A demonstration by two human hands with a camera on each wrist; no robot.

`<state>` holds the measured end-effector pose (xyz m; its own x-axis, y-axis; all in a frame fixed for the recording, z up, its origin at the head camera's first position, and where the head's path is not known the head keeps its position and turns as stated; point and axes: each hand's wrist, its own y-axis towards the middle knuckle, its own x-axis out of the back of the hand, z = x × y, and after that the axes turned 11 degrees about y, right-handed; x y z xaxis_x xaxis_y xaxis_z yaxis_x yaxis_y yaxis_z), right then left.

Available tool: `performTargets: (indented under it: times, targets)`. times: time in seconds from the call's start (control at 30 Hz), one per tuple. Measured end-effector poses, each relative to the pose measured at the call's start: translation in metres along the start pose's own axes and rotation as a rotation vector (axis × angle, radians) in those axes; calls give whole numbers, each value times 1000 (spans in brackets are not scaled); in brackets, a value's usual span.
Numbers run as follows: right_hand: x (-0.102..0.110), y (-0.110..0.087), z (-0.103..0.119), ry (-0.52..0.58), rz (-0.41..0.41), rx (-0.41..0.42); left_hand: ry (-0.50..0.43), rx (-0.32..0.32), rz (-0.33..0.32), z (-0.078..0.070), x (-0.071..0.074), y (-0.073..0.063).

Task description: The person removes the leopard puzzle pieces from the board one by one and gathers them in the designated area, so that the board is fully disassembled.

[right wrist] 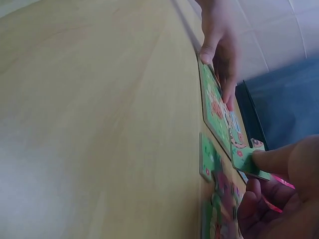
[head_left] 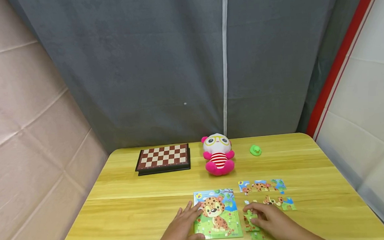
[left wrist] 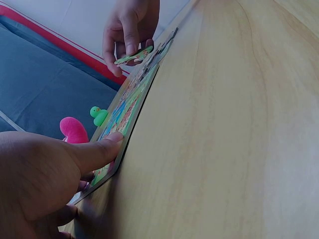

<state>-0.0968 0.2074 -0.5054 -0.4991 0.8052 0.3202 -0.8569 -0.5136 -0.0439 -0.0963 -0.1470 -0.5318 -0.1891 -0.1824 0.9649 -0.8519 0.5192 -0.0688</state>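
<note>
A square leopard-cub puzzle board (head_left: 218, 216) lies flat near the table's front, its picture whole. My left hand (head_left: 181, 227) rests along its left edge, fingers spread, with the thumb (left wrist: 107, 149) on the near corner. Just right of the board, my right hand (head_left: 272, 217) pinches a green puzzle piece (right wrist: 244, 157) with part of the spotted cub, between thumb and fingers. Under and beside that hand lie loose pieces: a green one (head_left: 257, 236) in front, a blue and green one (head_left: 288, 203) to the right, and a spread row (head_left: 260, 186) farther back.
At the back stand a folded chessboard box (head_left: 163, 159), a pink and white plush panda (head_left: 218, 155) with a striped belly, and a small green rubber duck (head_left: 255, 150). A grey curtain (head_left: 160, 71) hangs behind the wooden table (head_left: 128, 214), with pale panels at both sides.
</note>
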Motion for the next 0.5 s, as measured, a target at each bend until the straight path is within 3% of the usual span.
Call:
performTargets:
  times: [0.5]
  targets:
    - [25, -25, -9, 109, 16, -98, -28, 9, 14, -3, 3, -1]
